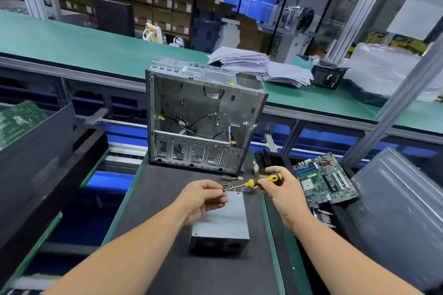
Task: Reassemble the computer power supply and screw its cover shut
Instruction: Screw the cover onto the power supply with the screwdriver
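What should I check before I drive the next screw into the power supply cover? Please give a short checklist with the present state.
1. Screwdriver gripped by the handle in the right hand: ok.
2. Left hand pinches the shaft near the tip: ok.
3. Screw on the tip: cannot tell, fingers hide it.
4. Power supply lies flat on the black mat, cover on top: ok.
5. Tip seated in a screw hole: not ok, the tool is held above the box.
6. Cables clear of the cover edge: cannot tell.
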